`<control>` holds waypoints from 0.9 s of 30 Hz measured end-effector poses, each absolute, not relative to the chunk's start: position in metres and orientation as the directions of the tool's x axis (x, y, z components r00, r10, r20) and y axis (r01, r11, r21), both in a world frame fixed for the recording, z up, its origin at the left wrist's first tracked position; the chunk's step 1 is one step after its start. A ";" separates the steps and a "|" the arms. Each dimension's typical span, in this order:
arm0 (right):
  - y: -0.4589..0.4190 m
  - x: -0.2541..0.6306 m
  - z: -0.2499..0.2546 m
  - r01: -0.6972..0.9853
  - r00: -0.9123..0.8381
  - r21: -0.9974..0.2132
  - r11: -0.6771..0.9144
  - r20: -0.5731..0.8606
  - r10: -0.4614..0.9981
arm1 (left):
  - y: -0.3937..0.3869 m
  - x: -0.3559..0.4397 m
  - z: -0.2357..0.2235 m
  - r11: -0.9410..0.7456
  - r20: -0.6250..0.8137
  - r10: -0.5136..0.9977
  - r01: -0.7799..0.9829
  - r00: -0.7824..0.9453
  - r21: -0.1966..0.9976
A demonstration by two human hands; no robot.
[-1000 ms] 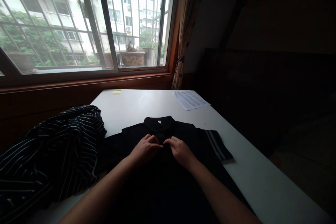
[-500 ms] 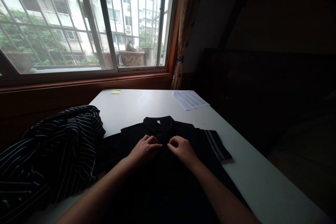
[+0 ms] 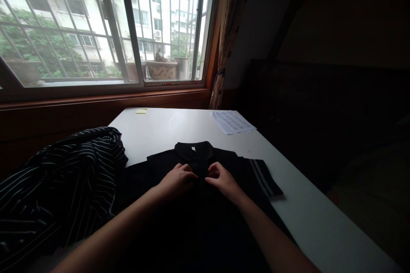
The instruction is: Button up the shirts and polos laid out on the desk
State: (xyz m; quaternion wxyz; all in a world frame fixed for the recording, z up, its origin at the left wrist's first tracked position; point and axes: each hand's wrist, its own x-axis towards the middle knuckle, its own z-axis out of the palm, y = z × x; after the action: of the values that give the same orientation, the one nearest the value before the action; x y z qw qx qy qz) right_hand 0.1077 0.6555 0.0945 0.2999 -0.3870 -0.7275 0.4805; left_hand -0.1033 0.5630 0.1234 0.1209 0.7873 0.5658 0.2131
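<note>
A black polo shirt lies face up, its collar toward the window and a small white label showing inside the neck. The sleeve on the right carries two grey stripes. Below the collar, my left hand is closed, thumb and fingers pinching the dark cloth at the shirt's front. A short gap to the right, my right hand pinches the front too, fingertips together. Whether a button sits between them is too dark to see.
To the left a heap of black and white striped cloth lies on the white table. Printed papers are at the far right corner, a yellow sticky note at the far left. Behind stands a barred window with a tied curtain.
My right hand has shifted very slightly, its fingers a little more curled. My left hand stays almost in place, and the shirt lies as before.
</note>
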 end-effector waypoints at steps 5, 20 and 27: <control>0.658 0.108 0.091 0.256 -0.540 -0.936 0.243 0.070 0.839 | 0.583 -0.094 0.114 -0.311 0.253 0.945 0.804 0.206 0.506; 0.659 0.112 0.102 0.214 -0.630 -0.933 0.288 0.093 0.771 | 0.591 -0.093 0.096 -0.291 0.239 0.956 0.675 0.172 0.678; 0.653 0.111 0.104 0.253 -0.624 -0.900 0.356 0.130 0.771 | 0.587 -0.092 0.093 -0.236 0.227 0.969 0.653 0.101 0.720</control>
State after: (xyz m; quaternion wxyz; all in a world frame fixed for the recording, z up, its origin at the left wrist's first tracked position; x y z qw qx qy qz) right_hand 0.1106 0.6530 0.1042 0.2809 -0.3306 -0.7740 0.4612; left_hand -0.0920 0.5873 0.0931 0.2282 0.7059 0.5742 0.3462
